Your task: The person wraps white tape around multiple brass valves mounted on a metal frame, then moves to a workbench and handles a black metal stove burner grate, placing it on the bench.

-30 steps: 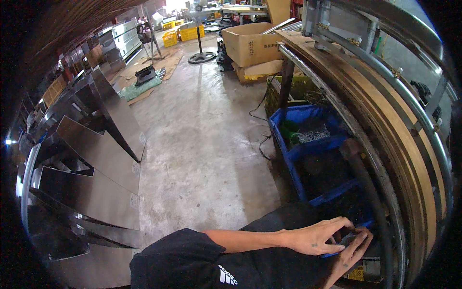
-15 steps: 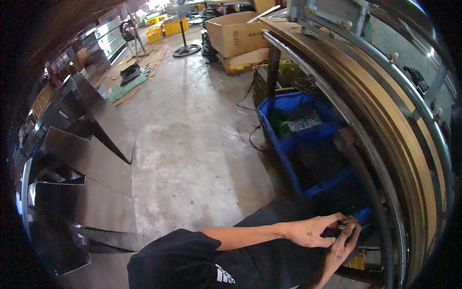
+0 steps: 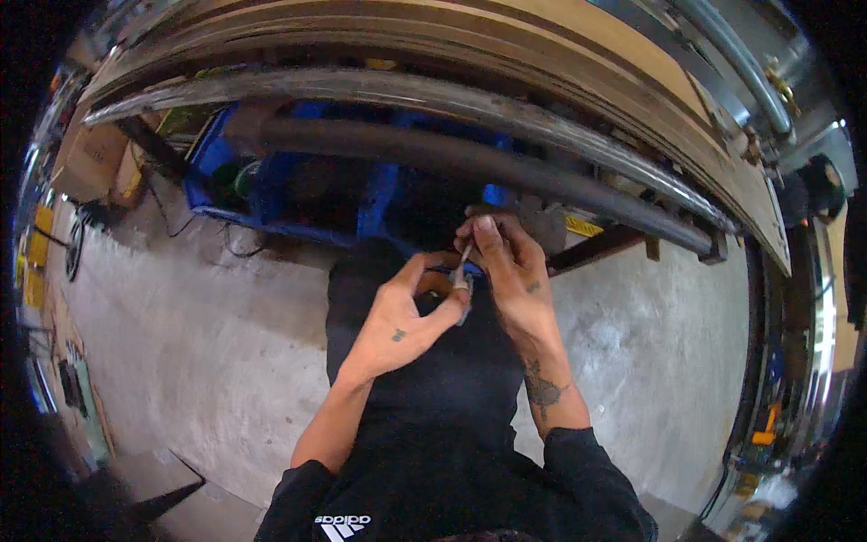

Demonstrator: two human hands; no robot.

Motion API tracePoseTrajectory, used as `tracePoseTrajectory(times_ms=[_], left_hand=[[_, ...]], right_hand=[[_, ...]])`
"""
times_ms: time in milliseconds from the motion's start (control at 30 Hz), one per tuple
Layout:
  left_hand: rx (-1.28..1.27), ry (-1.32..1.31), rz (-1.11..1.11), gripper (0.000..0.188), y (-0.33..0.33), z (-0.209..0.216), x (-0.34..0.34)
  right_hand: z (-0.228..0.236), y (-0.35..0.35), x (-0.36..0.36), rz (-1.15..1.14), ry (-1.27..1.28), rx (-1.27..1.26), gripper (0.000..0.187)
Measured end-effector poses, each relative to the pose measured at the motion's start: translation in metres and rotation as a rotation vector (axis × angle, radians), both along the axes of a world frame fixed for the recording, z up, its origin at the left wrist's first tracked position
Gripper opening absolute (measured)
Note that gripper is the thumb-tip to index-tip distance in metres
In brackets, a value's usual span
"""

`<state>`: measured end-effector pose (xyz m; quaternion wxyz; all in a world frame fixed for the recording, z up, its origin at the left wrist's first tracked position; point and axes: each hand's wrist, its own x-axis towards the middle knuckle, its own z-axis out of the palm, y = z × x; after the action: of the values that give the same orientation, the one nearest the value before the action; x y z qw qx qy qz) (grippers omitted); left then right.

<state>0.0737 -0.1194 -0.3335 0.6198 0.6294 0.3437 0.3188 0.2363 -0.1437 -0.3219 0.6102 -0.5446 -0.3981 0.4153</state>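
Note:
Both hands meet in front of my dark clothing, just below the table's edge. My left hand (image 3: 397,321) is closed, thumb and fingers pinching a small pale grey piece (image 3: 461,287) whose kind I cannot make out. My right hand (image 3: 513,271) is closed too, with thumb and fingertips on a thin metal rod (image 3: 467,259). The rod slants down to the grey piece and seems to touch it; whether the two are joined, I cannot tell. Beyond the hands, under the table, stands a blue divided bin (image 3: 372,210) with shadowed compartments.
A steel tube (image 3: 397,95) runs along the front of the table with stacked boards (image 3: 506,36), and a darker rusty bar (image 3: 433,158) lies below it. Cardboard boxes (image 3: 95,163) sit at the far left. Grey concrete floor (image 3: 244,361) spreads on both sides of me.
The view has swung right, so the table and blue bin now lie straight ahead instead of at the right. Both hands remain together and now show at the middle, with the rod and grey piece visible.

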Motion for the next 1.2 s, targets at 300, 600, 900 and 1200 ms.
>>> tracePoseTrajectory(times_ms=[300,600,900,1200], left_hand=[[0.008,-0.019,-0.006,0.034,0.008,-0.006,0.004],[-0.070,-0.113,0.120,0.037,0.004,-0.019,0.014],[-0.222,-0.145,0.074,0.025,0.013,-0.007,0.010],[-0.009,0.081,0.062,0.017,0.023,-0.005,0.014]], right_hand=[[-0.002,-0.001,0.011,0.075,0.013,0.009,0.037],[-0.021,-0.036,0.002,0.089,-0.049,-0.182,0.051],[-0.019,-0.038,0.016,0.152,-0.326,-0.184,0.054],[-0.018,-0.047,0.019,0.123,-0.412,-0.144,0.051]])
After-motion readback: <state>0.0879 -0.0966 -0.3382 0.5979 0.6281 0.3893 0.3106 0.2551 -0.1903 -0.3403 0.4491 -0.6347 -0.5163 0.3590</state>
